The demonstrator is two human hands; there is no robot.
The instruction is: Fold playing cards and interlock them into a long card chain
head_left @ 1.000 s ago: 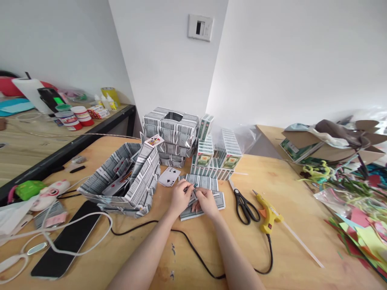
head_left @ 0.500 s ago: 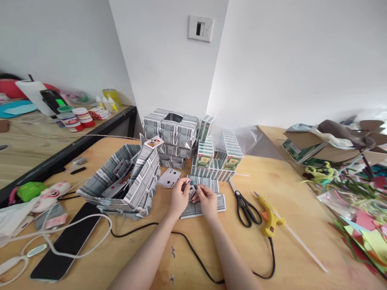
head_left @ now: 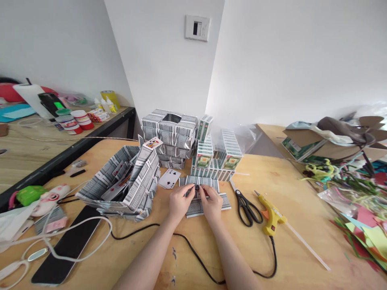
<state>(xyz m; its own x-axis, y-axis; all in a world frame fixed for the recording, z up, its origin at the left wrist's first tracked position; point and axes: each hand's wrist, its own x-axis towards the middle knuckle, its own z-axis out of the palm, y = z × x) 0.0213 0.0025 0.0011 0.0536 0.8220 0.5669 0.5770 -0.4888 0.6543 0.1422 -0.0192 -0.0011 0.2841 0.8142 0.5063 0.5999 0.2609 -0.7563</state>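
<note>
1. The left hand (head_left: 179,202) and right hand (head_left: 212,202) meet fingertip to fingertip, together pinching a small dark piece (head_left: 197,187).
2. That piece sits just above the flat sheet of cards (head_left: 208,201) on the table (head_left: 302,225).
3. Scissors (head_left: 246,205) lie near the right hand.

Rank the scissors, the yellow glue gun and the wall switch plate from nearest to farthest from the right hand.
From the right hand:
1. Scissors, just to its right on the table.
2. Yellow glue gun, farther right, beyond the scissors.
3. Wall switch plate, high on the wall behind the card stacks.
</note>
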